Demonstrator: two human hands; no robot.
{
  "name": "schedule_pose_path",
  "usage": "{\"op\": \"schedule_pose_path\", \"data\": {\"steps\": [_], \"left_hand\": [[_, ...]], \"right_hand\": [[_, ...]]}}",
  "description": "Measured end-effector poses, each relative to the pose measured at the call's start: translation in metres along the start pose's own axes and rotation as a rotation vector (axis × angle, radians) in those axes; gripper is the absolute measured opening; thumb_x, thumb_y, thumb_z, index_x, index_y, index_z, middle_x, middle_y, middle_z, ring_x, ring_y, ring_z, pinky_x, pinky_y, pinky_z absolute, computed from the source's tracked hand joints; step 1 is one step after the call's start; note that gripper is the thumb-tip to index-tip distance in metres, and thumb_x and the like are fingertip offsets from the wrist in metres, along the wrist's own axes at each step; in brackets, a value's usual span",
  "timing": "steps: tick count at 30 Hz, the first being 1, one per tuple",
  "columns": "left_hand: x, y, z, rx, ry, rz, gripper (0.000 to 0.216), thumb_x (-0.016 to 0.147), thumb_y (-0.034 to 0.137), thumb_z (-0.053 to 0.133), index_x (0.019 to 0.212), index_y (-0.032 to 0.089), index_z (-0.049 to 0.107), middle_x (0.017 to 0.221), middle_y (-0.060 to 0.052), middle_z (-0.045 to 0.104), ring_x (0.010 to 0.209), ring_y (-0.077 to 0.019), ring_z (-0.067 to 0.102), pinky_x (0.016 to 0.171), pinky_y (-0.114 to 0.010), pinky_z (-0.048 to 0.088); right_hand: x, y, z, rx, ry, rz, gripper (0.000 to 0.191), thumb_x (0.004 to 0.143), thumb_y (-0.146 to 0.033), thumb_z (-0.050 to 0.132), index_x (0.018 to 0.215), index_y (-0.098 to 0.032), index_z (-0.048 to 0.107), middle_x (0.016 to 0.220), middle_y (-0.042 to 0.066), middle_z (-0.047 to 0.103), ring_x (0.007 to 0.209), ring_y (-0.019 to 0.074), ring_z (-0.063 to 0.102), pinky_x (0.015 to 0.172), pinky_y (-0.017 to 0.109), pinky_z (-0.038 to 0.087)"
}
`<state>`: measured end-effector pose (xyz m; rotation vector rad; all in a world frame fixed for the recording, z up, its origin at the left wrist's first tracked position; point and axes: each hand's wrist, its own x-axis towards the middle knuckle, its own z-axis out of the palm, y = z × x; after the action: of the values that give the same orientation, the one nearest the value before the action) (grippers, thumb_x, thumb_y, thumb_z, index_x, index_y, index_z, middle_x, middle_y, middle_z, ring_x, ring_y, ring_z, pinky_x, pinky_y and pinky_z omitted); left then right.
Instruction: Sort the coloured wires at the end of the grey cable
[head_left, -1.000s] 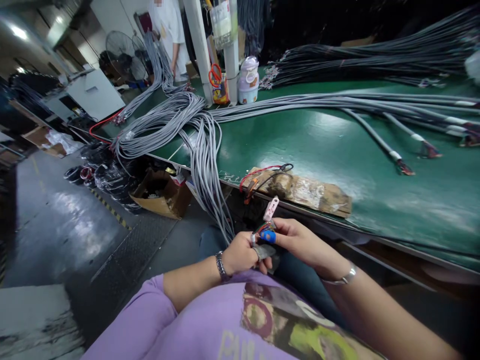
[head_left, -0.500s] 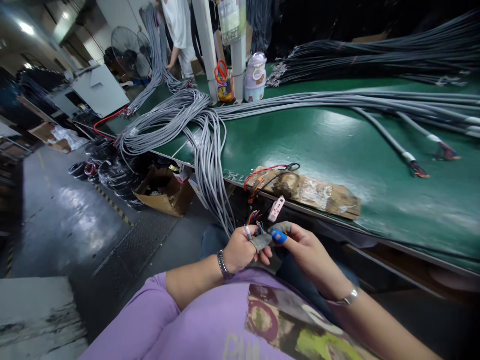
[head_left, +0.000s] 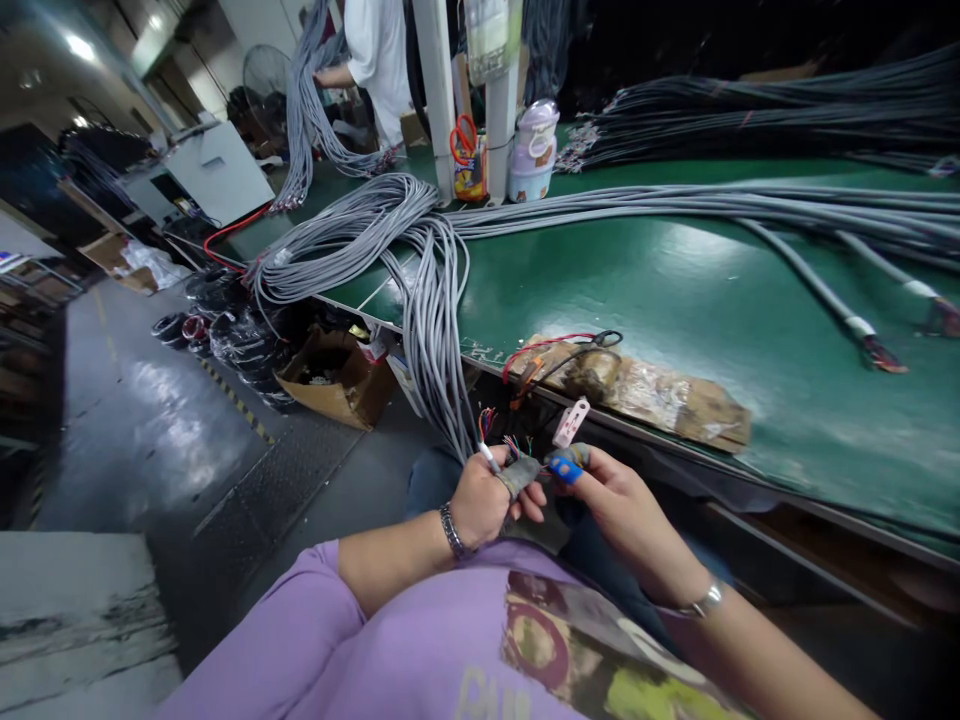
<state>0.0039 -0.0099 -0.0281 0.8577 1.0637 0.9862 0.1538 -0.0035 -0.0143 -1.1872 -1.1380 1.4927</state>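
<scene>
My left hand (head_left: pixel 481 505), with a grey finger cot on its thumb, is closed around the end of a grey cable (head_left: pixel 490 456). Thin coloured wires (head_left: pixel 516 448) fan out above its fingers. Close by on the right, my right hand (head_left: pixel 616 492) pinches thumb to forefinger, a blue cover on the thumb. Fine wire seems to run between the two hands; its tip is hidden in the right fingertips. Behind the left hand a bundle of grey cables (head_left: pixel 435 340) hangs over the table edge, and another cable end with orange and purple wires (head_left: pixel 486 425) sticks up.
On the green table (head_left: pixel 585 270) lie coiled grey cables (head_left: pixel 337 240) and a worn cardboard strip (head_left: pixel 660 395). A white-pink tag (head_left: pixel 571 422) hangs at the edge. A cardboard box (head_left: pixel 337 385) stands below. Another person (head_left: pixel 379 65) handles cables at the back.
The view has shifted slightly, so the table appears further right. My hands are a little further apart, with thin wire showing between them. The person behind has raised an arm to the hanging cables.
</scene>
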Motion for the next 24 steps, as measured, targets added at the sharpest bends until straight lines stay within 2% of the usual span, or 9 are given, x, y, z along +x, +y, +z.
{"op": "schedule_pose_path", "data": {"steps": [5, 9, 12, 19, 24], "left_hand": [[-0.002, 0.004, -0.001, 0.054, -0.038, -0.022, 0.042, 0.07, 0.054, 0.066, 0.067, 0.015, 0.051, 0.053, 0.0, 0.06, 0.037, -0.0086, 0.054, 0.031, -0.016, 0.025], [-0.003, 0.003, -0.002, 0.109, -0.068, -0.019, 0.039, 0.072, 0.051, 0.065, 0.069, 0.015, 0.053, 0.053, 0.0, 0.06, 0.037, -0.0085, 0.055, 0.032, -0.016, 0.026], [-0.003, 0.003, -0.003, 0.148, -0.071, -0.007, 0.036, 0.073, 0.049, 0.065, 0.07, 0.015, 0.053, 0.054, 0.0, 0.06, 0.038, -0.0086, 0.055, 0.033, -0.016, 0.027], [-0.003, 0.005, -0.002, 0.181, -0.062, 0.012, 0.038, 0.075, 0.051, 0.063, 0.068, 0.015, 0.053, 0.055, 0.0, 0.06, 0.039, -0.0086, 0.055, 0.034, -0.017, 0.029], [-0.005, 0.008, 0.0, 0.112, -0.019, -0.014, 0.04, 0.071, 0.053, 0.065, 0.066, 0.015, 0.053, 0.053, 0.0, 0.059, 0.037, -0.0078, 0.054, 0.033, -0.017, 0.026]], "right_hand": [[0.01, 0.008, -0.005, 0.139, -0.084, 0.07, 0.031, 0.071, -0.048, 0.073, 0.082, -0.02, 0.067, 0.074, 0.001, 0.062, 0.065, 0.0139, 0.052, 0.062, 0.027, 0.042], [0.014, 0.001, -0.004, 0.069, -0.159, 0.065, 0.034, 0.07, -0.048, 0.074, 0.082, -0.017, 0.068, 0.071, 0.002, 0.062, 0.064, 0.0143, 0.052, 0.062, 0.029, 0.042], [0.015, -0.005, -0.002, -0.031, -0.124, 0.024, 0.036, 0.069, -0.051, 0.075, 0.078, -0.017, 0.066, 0.07, 0.002, 0.063, 0.065, 0.0154, 0.054, 0.064, 0.03, 0.043], [0.014, -0.004, -0.002, -0.088, -0.026, -0.033, 0.035, 0.067, -0.052, 0.075, 0.073, -0.018, 0.066, 0.069, 0.002, 0.064, 0.064, 0.0159, 0.053, 0.063, 0.03, 0.044], [0.012, 0.003, -0.006, 0.007, -0.001, -0.017, 0.031, 0.067, -0.049, 0.076, 0.068, -0.02, 0.065, 0.065, 0.0, 0.062, 0.061, 0.0143, 0.051, 0.06, 0.027, 0.043]]}}
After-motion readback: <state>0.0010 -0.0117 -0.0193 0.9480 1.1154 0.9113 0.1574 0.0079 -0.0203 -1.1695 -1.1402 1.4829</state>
